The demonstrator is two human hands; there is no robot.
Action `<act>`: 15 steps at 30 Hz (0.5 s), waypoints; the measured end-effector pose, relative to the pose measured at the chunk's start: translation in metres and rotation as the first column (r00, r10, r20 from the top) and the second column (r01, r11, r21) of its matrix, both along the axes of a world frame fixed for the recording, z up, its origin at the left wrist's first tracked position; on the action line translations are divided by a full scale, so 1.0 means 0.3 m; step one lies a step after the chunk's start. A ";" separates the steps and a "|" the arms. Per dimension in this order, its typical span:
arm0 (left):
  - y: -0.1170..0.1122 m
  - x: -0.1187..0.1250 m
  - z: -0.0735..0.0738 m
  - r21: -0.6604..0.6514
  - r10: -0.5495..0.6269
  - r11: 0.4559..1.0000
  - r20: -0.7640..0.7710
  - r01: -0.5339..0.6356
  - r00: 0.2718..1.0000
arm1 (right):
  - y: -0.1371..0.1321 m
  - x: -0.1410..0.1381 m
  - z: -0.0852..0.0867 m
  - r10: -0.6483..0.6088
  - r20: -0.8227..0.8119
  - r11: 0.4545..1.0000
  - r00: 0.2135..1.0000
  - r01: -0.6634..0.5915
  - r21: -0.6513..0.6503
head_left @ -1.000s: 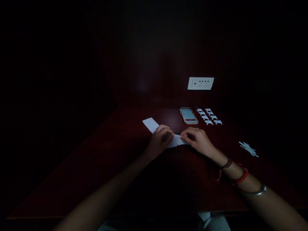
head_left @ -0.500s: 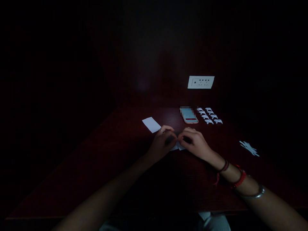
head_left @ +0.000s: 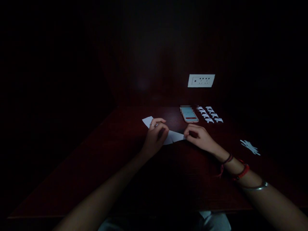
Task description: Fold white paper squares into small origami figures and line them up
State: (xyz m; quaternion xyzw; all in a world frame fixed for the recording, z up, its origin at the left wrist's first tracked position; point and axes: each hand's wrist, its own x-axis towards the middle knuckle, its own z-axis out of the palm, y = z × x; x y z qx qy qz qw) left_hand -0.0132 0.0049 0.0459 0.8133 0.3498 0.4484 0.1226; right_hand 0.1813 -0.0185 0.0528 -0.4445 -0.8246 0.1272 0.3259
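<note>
A folded piece of white paper [head_left: 173,136] is stretched between my two hands above the dark red table. Its left part is pinched by my left hand [head_left: 156,134], which wears a ring and has its thumb and forefinger closed. At the paper's right corner, my right hand [head_left: 198,138] pinches with thumb and fingertips. A slit or crease shows near the middle of its lower edge. Behind my left hand lies a flat white sheet [head_left: 147,120], partly covered by the fingers.
A phone [head_left: 189,115] with its screen lit lies at the back. Beside it, several small folded paper pieces [head_left: 209,120] stand in two rows. A bundle of thin white strips [head_left: 250,147] rests at the right. A socket panel [head_left: 201,81] is on the back wall.
My hands have moved apart, the left one leftward and the right one slightly rightward. More of the folded paper now shows between them, and my left hand covers more of the flat sheet.
</note>
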 end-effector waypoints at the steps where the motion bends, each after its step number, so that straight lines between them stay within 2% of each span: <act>1: 0.008 -0.012 0.000 0.010 0.013 1.000 0.013 -0.013 1.000 | 0.004 0.011 -0.002 -0.012 0.011 1.000 1.000 0.012 0.007; 5: 0.025 -0.059 -0.005 0.102 0.142 0.983 0.093 -0.151 0.986 | 0.025 0.065 -0.016 -0.107 0.037 0.993 0.994 0.105 0.045; 6: 0.022 -0.064 -0.011 0.135 0.154 0.977 0.080 -0.164 0.985 | 0.030 0.076 -0.020 -0.136 0.027 0.990 0.990 0.134 0.052; 7: 0.016 -0.065 -0.019 0.171 0.123 0.977 0.034 -0.126 0.992 | 0.036 0.085 -0.025 -0.160 0.013 0.986 0.987 0.159 0.058; 8: 0.008 -0.060 -0.029 0.185 0.045 0.982 -0.055 -0.034 0.997 | 0.040 0.091 -0.029 -0.176 0.003 0.983 0.984 0.176 0.059; 9: -0.001 -0.052 -0.040 0.183 -0.077 0.977 -0.183 0.111 0.980 | 0.043 0.094 -0.033 -0.178 0.001 0.983 0.984 0.177 0.055; 11: -0.021 -0.027 -0.064 0.096 -0.315 0.918 -0.411 0.385 0.855 | 0.046 0.089 -0.040 -0.127 0.030 0.992 0.991 0.127 0.014; 13: -0.034 -0.007 -0.085 -0.058 -0.474 0.858 -0.472 0.510 0.744 | 0.042 0.078 -0.043 -0.032 0.082 0.997 0.996 0.037 -0.061; 15: -0.036 0.000 -0.096 -0.208 -0.604 0.790 -0.429 0.577 0.672 | 0.036 0.068 -0.047 0.056 0.129 0.990 0.990 -0.038 -0.134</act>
